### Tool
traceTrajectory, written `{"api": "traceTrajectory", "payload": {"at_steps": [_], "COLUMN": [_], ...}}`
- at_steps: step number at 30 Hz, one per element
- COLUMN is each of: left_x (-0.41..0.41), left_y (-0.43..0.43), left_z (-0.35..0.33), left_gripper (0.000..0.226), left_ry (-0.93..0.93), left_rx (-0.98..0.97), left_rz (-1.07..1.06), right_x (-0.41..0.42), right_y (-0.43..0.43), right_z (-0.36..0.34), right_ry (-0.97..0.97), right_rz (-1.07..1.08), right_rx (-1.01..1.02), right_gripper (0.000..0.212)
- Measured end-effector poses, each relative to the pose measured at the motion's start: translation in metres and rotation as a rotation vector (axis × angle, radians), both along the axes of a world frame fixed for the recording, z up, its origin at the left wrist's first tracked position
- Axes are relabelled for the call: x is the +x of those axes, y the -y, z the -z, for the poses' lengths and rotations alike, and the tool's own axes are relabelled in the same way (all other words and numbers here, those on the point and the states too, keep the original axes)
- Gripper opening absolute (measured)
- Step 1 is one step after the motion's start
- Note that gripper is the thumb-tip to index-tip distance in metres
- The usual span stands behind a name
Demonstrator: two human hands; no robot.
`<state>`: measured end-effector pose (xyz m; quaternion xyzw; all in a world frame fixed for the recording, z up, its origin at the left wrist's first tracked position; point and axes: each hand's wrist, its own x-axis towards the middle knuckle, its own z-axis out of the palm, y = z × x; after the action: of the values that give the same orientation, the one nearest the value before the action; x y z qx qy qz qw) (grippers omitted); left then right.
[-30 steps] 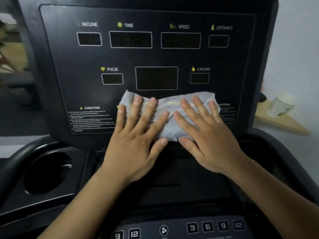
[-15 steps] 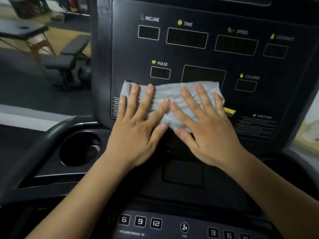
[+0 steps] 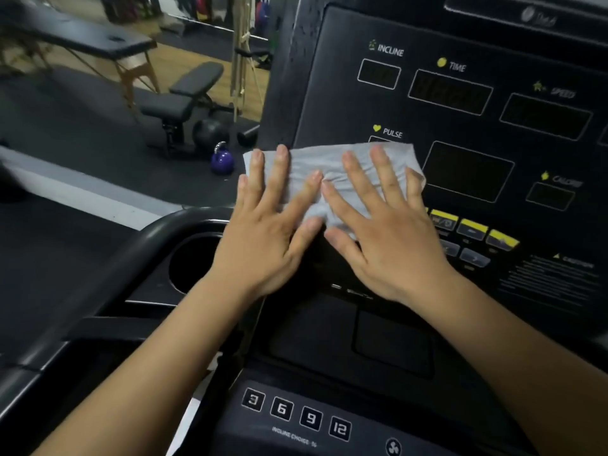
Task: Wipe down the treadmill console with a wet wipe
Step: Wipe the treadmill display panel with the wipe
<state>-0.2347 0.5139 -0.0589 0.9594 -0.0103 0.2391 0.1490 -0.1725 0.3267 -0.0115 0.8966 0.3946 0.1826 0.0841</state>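
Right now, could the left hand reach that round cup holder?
Probably yes. The left hand lies flat on the wipe, and the cup holder opens just beside it with nothing between them. It would have to lift off the wipe first.

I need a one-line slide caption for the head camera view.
Left hand and right hand press a wet wipe flat on the treadmill console below PULSE.

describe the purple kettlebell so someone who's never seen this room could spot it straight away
Left of the treadmill console, on the dark gym floor, stands a black weight bench. The kettlebell sits at its foot, nearer the camera. It alone is shiny purple with a silver handle; the round weight behind it is black.
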Motion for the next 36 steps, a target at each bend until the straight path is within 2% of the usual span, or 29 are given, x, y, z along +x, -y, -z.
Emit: {"api": "traceTrajectory", "payload": {"at_steps": [7, 10, 14, 17, 23, 26, 31, 33, 36], "left_x": [-0.047, -0.014, 0.037, 0.041, -0.004, 0.027, 0.095, 0.101, 0.077], "left_y": [0.016, -0.001, -0.016, -0.011, 0.01, 0.0, -0.012, -0.007, 0.007], "left_z": [0.039, 0.015, -0.042, -0.045, 0.017, -0.006, -0.092, -0.098, -0.066], "left_gripper": [0.059, 0.056, 0.055, 0.055, 0.053, 0.053, 0.055, 0.055, 0.055], "left_ry": [-0.113, -0.02, 0.077, 0.133, 0.085, 0.151, 0.276, 0.3, 0.288], "left_rx": [-0.155, -0.121, -0.127, -0.078, 0.047, 0.099, 0.174, 0.175, 0.181], "left_rz": [0.058, 0.07, 0.073, 0.054, 0.121, 0.075, 0.025, 0.008, 0.017], "right_x": [-0.031, -0.006, 0.027, 0.024, -0.011, 0.013, 0.056, 0.055, 0.033], "right_y": [0.02, 0.005, -0.022, -0.022, 0.029, 0.02, -0.006, -0.008, 0.007], "right_z": [0.038, 0.017, -0.029, -0.035, 0.014, -0.008, -0.076, -0.077, -0.05], "right_ry": [-0.068, -0.009, 0.042, 0.034, -0.042, 0.014, 0.109, 0.112, 0.067], "right_rz": [-0.104, -0.092, 0.01, 0.023, -0.057, -0.021, 0.139, 0.149, 0.109], "right_rx": [-0.085, -0.078, 0.048, 0.075, -0.049, -0.003, 0.115, 0.114, 0.102], "right_gripper": [0.066, 0.069, 0.07, 0.069, 0.067, 0.064, 0.064, 0.065, 0.066]}}
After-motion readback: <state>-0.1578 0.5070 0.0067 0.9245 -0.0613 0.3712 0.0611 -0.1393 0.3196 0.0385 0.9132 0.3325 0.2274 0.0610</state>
